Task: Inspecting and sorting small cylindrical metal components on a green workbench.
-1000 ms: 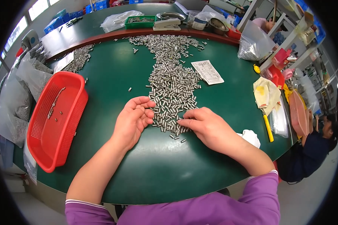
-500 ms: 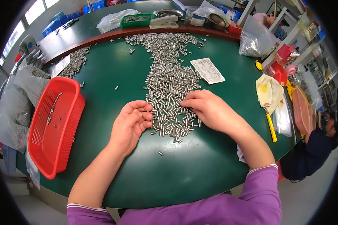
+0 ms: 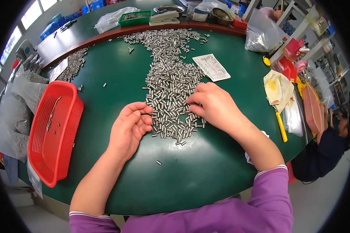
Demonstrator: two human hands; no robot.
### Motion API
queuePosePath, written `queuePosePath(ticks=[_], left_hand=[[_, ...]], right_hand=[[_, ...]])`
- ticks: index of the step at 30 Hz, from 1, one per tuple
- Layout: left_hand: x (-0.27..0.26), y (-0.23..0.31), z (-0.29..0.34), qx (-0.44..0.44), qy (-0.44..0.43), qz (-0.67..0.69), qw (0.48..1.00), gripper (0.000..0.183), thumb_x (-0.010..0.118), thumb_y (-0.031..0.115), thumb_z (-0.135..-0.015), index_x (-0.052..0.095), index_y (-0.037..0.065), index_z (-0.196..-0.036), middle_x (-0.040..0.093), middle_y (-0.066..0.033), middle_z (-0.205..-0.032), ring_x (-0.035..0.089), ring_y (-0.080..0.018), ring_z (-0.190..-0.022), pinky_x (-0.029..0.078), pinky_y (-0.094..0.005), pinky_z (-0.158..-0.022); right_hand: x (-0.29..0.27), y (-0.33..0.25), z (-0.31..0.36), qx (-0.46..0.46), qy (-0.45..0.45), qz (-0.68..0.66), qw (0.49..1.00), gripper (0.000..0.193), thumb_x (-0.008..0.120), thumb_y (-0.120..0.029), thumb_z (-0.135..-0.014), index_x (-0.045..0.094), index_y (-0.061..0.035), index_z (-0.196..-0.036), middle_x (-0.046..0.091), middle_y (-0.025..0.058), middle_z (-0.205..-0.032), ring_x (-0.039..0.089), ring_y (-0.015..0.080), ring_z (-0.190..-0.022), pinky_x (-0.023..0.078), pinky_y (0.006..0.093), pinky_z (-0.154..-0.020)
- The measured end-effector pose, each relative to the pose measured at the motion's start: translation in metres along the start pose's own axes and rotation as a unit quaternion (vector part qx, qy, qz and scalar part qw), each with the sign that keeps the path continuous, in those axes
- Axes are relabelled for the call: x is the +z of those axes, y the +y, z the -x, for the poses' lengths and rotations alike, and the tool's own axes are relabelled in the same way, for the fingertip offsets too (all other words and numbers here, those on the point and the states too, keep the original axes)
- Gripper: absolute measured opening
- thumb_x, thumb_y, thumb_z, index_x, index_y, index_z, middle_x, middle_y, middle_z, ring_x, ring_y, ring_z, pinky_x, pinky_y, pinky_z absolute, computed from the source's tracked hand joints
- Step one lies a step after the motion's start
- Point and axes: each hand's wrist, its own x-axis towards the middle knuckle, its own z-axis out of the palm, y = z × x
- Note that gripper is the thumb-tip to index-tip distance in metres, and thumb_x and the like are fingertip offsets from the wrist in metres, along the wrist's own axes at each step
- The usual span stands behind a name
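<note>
A long pile of small silver metal cylinders runs down the middle of the green table. My left hand rests at the pile's near left edge, fingers curled loosely with their tips touching the pieces. My right hand lies palm down on the pile's near right side, fingers spread over the cylinders. Whether either hand pinches a piece is hidden by the fingers. One stray cylinder lies alone nearer to me.
A red plastic basket with a few metal pieces sits at the left. A paper slip lies right of the pile. A second, smaller heap, bags, a green tray, bowls and a seated person ring the table.
Both hands have slid farther up the pile. The right hand went from the near edge onto the pile's right side; the left hand curled its fingers more.
</note>
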Motion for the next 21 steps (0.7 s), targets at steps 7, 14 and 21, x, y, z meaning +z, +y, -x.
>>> queuePosePath(ticks=[7,14,21], left_hand=[[-0.001,0.001,0.001,0.005,-0.010,-0.015,1.000,0.020,0.045,0.009,-0.097,0.049,0.001,-0.115,0.061,-0.0098,-0.105,0.059,-0.0123,-0.080,0.051,-0.0253,-0.068],[0.031,0.016,-0.009,-0.005,0.004,-0.060,0.998,0.017,0.046,0.009,-0.096,0.049,0.001,-0.111,0.059,-0.0070,-0.096,0.054,-0.0104,-0.070,0.046,-0.0236,-0.057],[0.073,0.034,-0.031,-0.181,-0.107,-0.138,0.968,0.044,0.035,0.038,-0.103,0.051,-0.001,-0.113,0.056,-0.0105,-0.098,0.055,-0.0131,-0.073,0.047,-0.0245,-0.057]], right_hand=[[0.006,0.001,-0.008,0.050,-0.009,-0.017,0.999,0.012,0.070,-0.016,-0.076,0.070,-0.0068,-0.085,0.062,0.0093,-0.085,0.060,0.0286,-0.087,0.050,0.0390,-0.078],[0.010,0.004,-0.008,0.054,-0.037,-0.055,0.996,0.011,0.067,-0.014,-0.074,0.067,-0.0041,-0.077,0.062,0.0124,-0.081,0.062,0.0295,-0.080,0.050,0.0399,-0.074],[-0.024,-0.004,-0.014,0.096,0.042,-0.314,0.944,0.009,0.069,-0.012,-0.083,0.068,-0.0049,-0.088,0.058,0.0044,-0.084,0.057,0.0143,-0.070,0.048,0.0271,-0.065]])
